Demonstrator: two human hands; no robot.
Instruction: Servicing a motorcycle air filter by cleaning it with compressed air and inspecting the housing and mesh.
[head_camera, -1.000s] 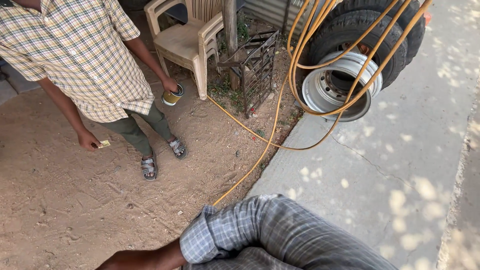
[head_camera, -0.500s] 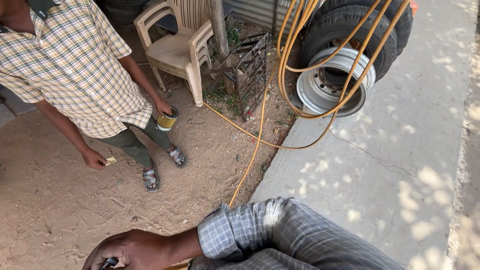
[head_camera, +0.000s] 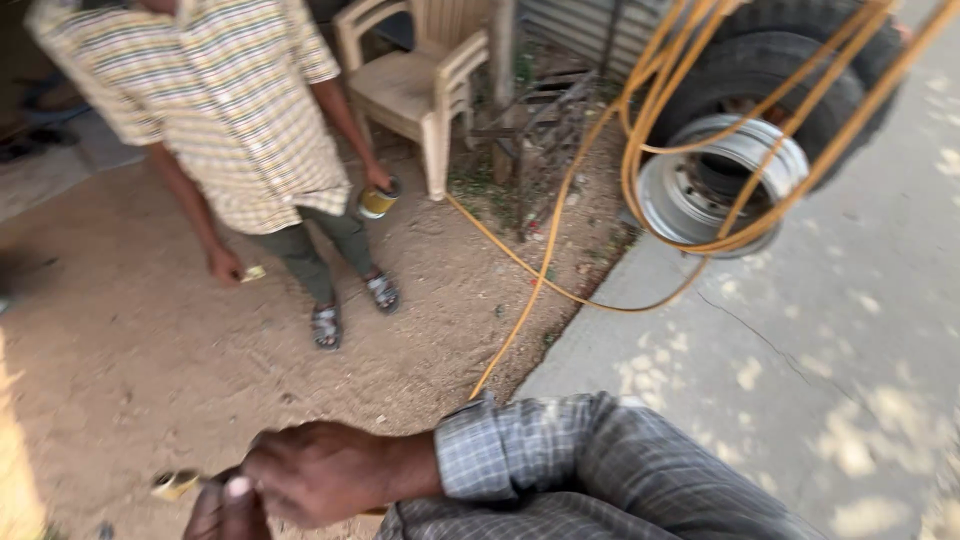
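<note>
My right hand (head_camera: 320, 470), on a grey checked sleeve, reaches in from the lower right with its fingers curled; what they close on is hidden. Just under it, my left hand (head_camera: 222, 512) pinches a small brass-coloured fitting (head_camera: 175, 485) that sticks out to the left. The two hands touch. A yellow hose (head_camera: 520, 320) runs over the dirt toward my sleeve and rises into loops (head_camera: 700, 120) hanging at the upper right.
Another person in a checked shirt (head_camera: 230, 110) stands on the dirt at the upper left, a small yellow tin (head_camera: 378, 200) in one hand. Behind stands a beige plastic chair (head_camera: 420, 90). A tyre with a silver rim (head_camera: 715, 180) leans at the upper right beside concrete paving (head_camera: 800, 380).
My hands have come up into view at the bottom edge, now with the brass fitting between them. The other person has shifted slightly to the right.
</note>
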